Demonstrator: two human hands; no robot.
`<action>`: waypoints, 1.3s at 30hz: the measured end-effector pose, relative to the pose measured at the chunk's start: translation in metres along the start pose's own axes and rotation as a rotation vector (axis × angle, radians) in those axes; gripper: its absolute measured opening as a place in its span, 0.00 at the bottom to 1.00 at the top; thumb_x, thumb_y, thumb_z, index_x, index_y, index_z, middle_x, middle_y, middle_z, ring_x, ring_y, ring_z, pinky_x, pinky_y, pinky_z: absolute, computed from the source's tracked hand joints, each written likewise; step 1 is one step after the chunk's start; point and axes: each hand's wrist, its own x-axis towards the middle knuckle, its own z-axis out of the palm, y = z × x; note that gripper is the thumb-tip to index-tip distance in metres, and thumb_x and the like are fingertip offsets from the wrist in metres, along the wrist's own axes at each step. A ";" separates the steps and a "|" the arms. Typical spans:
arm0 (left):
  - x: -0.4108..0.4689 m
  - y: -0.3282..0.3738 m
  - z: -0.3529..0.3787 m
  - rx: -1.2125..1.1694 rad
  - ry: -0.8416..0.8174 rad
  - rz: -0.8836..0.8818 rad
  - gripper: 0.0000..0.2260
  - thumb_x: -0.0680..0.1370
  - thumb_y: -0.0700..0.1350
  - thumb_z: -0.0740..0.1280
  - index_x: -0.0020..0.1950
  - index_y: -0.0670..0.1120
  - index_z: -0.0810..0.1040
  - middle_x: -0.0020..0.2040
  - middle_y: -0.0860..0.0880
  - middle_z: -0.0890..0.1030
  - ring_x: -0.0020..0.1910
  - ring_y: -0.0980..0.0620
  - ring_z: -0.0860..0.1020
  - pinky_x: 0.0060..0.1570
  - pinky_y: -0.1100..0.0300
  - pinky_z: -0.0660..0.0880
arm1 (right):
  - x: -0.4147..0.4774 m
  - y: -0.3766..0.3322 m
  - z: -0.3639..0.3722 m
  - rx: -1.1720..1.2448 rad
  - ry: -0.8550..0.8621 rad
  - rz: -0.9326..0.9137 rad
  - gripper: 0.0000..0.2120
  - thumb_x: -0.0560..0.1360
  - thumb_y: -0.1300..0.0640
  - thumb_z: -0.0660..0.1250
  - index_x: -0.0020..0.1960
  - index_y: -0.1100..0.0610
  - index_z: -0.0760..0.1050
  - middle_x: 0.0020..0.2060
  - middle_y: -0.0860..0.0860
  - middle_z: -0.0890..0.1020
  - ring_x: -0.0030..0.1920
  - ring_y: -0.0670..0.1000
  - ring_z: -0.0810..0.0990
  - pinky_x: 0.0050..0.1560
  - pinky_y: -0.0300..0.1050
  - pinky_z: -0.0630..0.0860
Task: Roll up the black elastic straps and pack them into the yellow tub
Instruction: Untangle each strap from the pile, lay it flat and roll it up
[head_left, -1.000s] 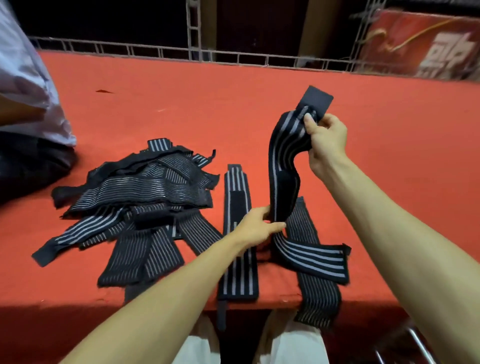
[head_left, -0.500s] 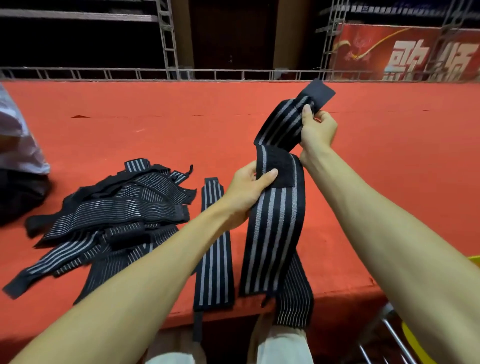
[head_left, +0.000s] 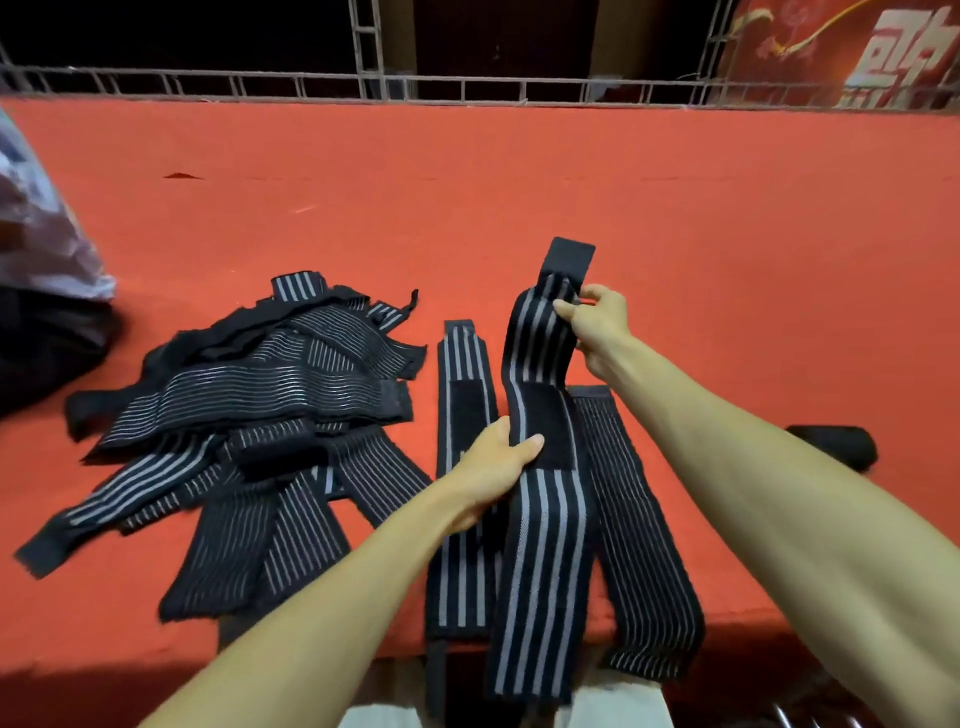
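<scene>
Under the left hand (head_left: 493, 467) and right hand (head_left: 597, 322), red table (head_left: 727, 234). Left of the left hand, loose heap of black straps (head_left: 249, 405). Between the hands, one striped strap (head_left: 540, 571), gripped mid-length by the left, pinched near its top by the right, tail draped over the near edge. Beyond the right forearm, a rolled strap (head_left: 831, 447).

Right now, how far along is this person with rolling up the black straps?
Barely started, it seems. Done: perhaps one dark roll lying on the red table beyond the right forearm. In hand: one striped strap, unrolled, gripped by the left hand and pinched by the right hand. Left: two flat straps beside it and the tangled pile. The yellow tub is out of view.
</scene>
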 end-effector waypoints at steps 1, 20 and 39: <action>0.012 -0.010 -0.002 0.036 0.015 -0.014 0.13 0.78 0.54 0.64 0.60 0.52 0.75 0.55 0.51 0.83 0.56 0.49 0.81 0.66 0.43 0.70 | 0.010 0.008 0.006 -0.027 -0.007 -0.009 0.12 0.75 0.67 0.68 0.40 0.51 0.73 0.42 0.51 0.79 0.44 0.53 0.77 0.40 0.43 0.73; 0.083 -0.031 -0.006 0.177 0.161 -0.072 0.27 0.82 0.51 0.61 0.77 0.47 0.55 0.61 0.55 0.73 0.52 0.59 0.74 0.62 0.57 0.70 | 0.096 0.092 0.047 -0.498 -0.067 0.078 0.22 0.75 0.61 0.69 0.69 0.59 0.70 0.64 0.55 0.77 0.64 0.54 0.75 0.66 0.47 0.70; -0.065 -0.046 -0.051 0.874 0.235 -0.150 0.19 0.77 0.55 0.68 0.58 0.43 0.70 0.54 0.44 0.77 0.52 0.45 0.78 0.48 0.54 0.74 | -0.124 0.045 -0.063 -0.827 -0.542 0.327 0.20 0.72 0.51 0.74 0.47 0.70 0.77 0.39 0.59 0.84 0.28 0.54 0.83 0.36 0.47 0.83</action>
